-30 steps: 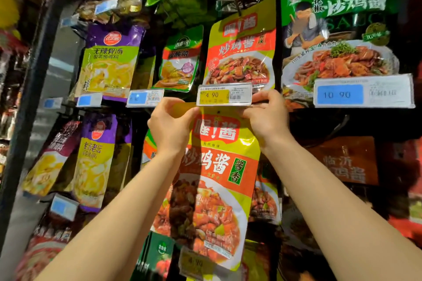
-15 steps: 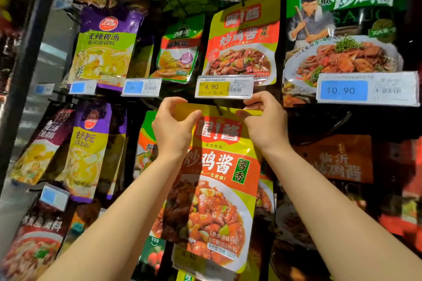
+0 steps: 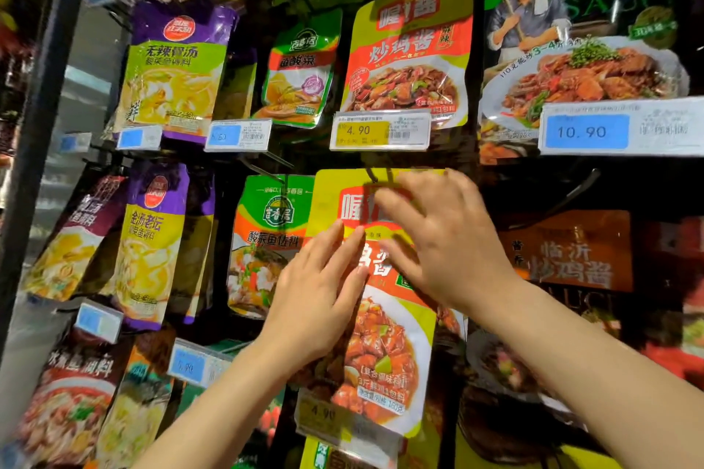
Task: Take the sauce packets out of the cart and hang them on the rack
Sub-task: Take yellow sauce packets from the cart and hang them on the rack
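A yellow and red sauce packet (image 3: 384, 346) with a picture of braised chicken hangs from a dark rack hook (image 3: 375, 175) in the middle of the display. My left hand (image 3: 320, 297) lies flat against its front, fingers straight and pointing up. Over the packet's upper red label, my right hand (image 3: 438, 240) is spread with fingers extended, slightly blurred. Neither hand grips the packet. The cart is out of view.
More packets hang around it: a matching yellow one (image 3: 409, 49) above with a 4.90 price tag (image 3: 379, 130), a green packet (image 3: 272, 240) to the left, purple ones (image 3: 152, 240) further left, a big green packet (image 3: 586, 30) upper right. A dark upright post (image 3: 42, 118) stands at left.
Both hands let go of the packet's top corners and dropped onto its front with straight fingers. The packet now hangs from the hook. The view shifted down a little.
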`<state>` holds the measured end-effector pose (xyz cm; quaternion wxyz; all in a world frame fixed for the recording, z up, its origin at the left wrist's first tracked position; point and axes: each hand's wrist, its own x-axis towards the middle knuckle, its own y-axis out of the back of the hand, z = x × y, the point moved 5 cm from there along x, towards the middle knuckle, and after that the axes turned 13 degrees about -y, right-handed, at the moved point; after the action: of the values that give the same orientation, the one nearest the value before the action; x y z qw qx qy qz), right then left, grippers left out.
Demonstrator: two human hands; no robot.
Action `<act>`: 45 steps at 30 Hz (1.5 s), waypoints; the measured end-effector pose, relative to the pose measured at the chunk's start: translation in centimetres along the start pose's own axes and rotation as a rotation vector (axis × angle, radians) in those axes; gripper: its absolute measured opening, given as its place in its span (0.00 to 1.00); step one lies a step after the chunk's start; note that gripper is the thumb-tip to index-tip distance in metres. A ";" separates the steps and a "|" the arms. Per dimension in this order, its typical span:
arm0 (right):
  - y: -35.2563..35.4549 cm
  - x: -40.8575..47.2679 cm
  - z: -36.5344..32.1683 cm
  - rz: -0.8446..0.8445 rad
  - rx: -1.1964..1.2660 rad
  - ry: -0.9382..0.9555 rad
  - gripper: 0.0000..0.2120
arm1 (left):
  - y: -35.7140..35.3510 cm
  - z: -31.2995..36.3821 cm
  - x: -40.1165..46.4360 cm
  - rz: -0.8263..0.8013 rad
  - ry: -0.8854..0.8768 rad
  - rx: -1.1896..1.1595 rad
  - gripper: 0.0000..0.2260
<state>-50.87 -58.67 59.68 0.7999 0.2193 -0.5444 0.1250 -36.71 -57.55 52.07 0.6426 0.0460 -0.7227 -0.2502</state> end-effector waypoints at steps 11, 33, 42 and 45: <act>-8.2 -4.1 1.9 -0.724 -0.347 0.195 0.36 | -8.5 -4.0 2.8 -0.319 -0.112 -0.237 0.39; -13.3 -3.8 4.4 -0.955 -0.248 0.056 0.28 | -7.9 -4.7 2.5 -0.508 -0.150 0.023 0.15; -0.4 -3.3 -5.7 -0.728 0.321 0.148 0.18 | 7.8 0.5 -5.5 -0.090 -0.063 0.257 0.14; 4.4 -5.3 -12.0 -0.700 0.457 0.237 0.16 | 13.4 1.8 -12.0 -0.107 0.043 0.183 0.11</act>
<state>-44.99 -48.76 52.02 0.7820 0.5462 -0.2998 -0.0120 -32.96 -40.66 46.71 0.6368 0.1483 -0.7252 -0.2158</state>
